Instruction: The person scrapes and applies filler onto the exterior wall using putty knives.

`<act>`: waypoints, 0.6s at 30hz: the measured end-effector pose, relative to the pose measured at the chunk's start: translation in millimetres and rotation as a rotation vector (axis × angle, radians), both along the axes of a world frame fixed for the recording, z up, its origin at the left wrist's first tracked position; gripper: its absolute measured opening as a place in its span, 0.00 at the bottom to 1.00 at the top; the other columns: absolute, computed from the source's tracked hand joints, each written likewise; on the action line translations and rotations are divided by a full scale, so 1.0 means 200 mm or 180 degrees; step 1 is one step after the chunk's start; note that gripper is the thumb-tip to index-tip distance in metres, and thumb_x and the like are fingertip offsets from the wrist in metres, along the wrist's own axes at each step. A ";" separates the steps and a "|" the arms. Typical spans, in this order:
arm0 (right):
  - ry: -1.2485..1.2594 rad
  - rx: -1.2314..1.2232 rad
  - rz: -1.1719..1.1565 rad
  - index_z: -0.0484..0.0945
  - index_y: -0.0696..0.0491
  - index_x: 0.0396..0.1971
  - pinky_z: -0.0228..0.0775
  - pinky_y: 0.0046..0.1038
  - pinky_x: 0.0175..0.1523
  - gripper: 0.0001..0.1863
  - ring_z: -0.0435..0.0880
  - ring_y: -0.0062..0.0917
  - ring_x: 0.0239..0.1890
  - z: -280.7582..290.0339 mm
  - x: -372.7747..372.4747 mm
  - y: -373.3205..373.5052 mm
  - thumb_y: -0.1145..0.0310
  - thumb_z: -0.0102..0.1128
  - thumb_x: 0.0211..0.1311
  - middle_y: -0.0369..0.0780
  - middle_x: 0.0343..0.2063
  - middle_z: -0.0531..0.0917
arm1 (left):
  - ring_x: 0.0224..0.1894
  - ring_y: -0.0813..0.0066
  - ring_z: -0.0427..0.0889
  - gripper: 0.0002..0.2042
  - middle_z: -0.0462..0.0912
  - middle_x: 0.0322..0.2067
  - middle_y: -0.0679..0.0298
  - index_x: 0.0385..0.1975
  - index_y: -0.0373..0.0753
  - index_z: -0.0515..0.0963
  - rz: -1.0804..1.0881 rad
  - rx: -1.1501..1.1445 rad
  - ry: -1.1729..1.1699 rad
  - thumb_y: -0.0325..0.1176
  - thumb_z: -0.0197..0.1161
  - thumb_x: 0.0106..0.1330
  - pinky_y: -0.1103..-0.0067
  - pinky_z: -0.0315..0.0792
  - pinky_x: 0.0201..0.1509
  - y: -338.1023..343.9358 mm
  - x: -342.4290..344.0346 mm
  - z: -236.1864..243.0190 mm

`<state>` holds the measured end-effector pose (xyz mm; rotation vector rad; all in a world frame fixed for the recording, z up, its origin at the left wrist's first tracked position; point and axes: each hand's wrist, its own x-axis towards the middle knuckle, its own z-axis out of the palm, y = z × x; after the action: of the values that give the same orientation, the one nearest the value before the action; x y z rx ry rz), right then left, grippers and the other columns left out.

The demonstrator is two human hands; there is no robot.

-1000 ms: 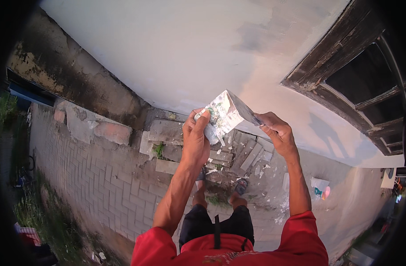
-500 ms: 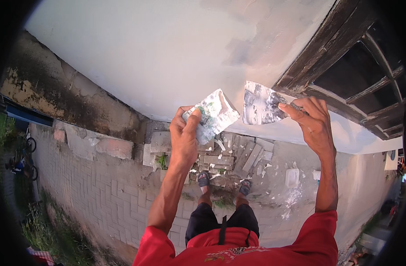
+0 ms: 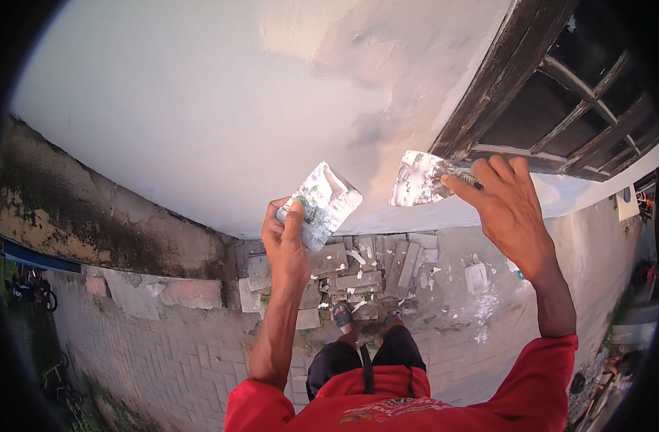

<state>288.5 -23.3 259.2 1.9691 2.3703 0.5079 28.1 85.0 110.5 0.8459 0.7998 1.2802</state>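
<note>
My left hand (image 3: 285,234) pinches a flat, white-smeared plate (image 3: 318,204) with greenish-grey stains, thumb on its face; a ridge of white filler lies along its far right side. In my right hand (image 3: 506,205) is a putty knife (image 3: 419,178) with a wide blade coated in white and dark streaks. My fingers close round its dark handle. The blade is tilted, a short gap to the right of the plate. Both are held up in front of a pale wall (image 3: 200,108) with greyish-pink patches toward the window.
A dark wooden window frame (image 3: 480,86) stands on the right. Paving slabs (image 3: 354,281), splashed with white bits, lie at the wall's foot near my sandalled feet. A white tray (image 3: 477,278) sits on the ground to the right. A stained ledge (image 3: 113,209) runs along the left.
The plate has shifted slightly left and down. My right hand has turned, its back now facing up more, and the putty knife's blade is tilted more edge-on. The view has moved too.
</note>
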 end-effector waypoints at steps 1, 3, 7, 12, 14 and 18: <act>-0.0004 0.0011 -0.0034 0.81 0.49 0.51 0.59 0.33 0.48 0.21 0.70 0.27 0.39 -0.06 0.02 -0.02 0.78 0.58 0.56 0.36 0.30 0.72 | 0.32 0.86 0.75 0.09 0.78 0.32 0.66 0.45 0.34 0.71 0.0082 -0.0060 -0.0056 0.32 0.59 0.72 0.83 0.72 0.35 -0.02 -0.02 0.00; 0.1432 -0.0083 -0.0606 0.79 0.51 0.55 0.63 0.32 0.47 0.20 0.72 0.27 0.38 -0.21 0.06 -0.05 0.78 0.55 0.63 0.38 0.32 0.74 | 0.36 0.84 0.77 0.09 0.80 0.35 0.64 0.45 0.35 0.70 0.0178 -0.0152 -0.0102 0.31 0.58 0.72 0.82 0.74 0.40 -0.05 -0.07 -0.09; 0.3729 0.0336 -0.0967 0.75 0.52 0.60 0.67 0.29 0.44 0.21 0.74 0.26 0.36 -0.46 -0.04 -0.07 0.76 0.54 0.67 0.39 0.34 0.76 | 0.37 0.83 0.77 0.07 0.79 0.37 0.65 0.43 0.36 0.70 0.0421 -0.0303 -0.0116 0.31 0.58 0.72 0.80 0.75 0.41 -0.14 -0.14 -0.20; 0.3439 0.1222 -0.0373 0.71 0.52 0.64 0.70 0.29 0.41 0.29 0.76 0.27 0.36 -0.44 -0.04 0.03 0.80 0.59 0.61 0.41 0.36 0.77 | 0.37 0.84 0.77 0.06 0.79 0.37 0.66 0.43 0.37 0.71 0.0512 -0.0404 -0.0058 0.30 0.57 0.72 0.80 0.74 0.41 -0.28 -0.22 -0.35; 0.2873 0.1458 -0.0209 0.72 0.52 0.63 0.71 0.32 0.42 0.33 0.77 0.29 0.36 -0.40 0.07 0.08 0.84 0.62 0.55 0.41 0.36 0.76 | 0.36 0.84 0.77 0.06 0.79 0.37 0.67 0.43 0.37 0.71 0.0651 -0.0566 -0.0014 0.30 0.57 0.72 0.80 0.74 0.42 -0.33 -0.20 -0.36; 0.1767 0.1973 0.0355 0.75 0.49 0.61 0.72 0.35 0.42 0.33 0.78 0.32 0.39 -0.23 0.22 0.26 0.84 0.65 0.51 0.41 0.38 0.76 | 0.36 0.83 0.77 0.05 0.79 0.36 0.66 0.41 0.37 0.71 0.0717 -0.0705 -0.0122 0.30 0.58 0.71 0.80 0.73 0.41 -0.38 -0.22 -0.50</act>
<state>332.8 29.2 212.6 2.5008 2.9283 0.8925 -16.0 8.3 10.9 0.5639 1.0069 1.3702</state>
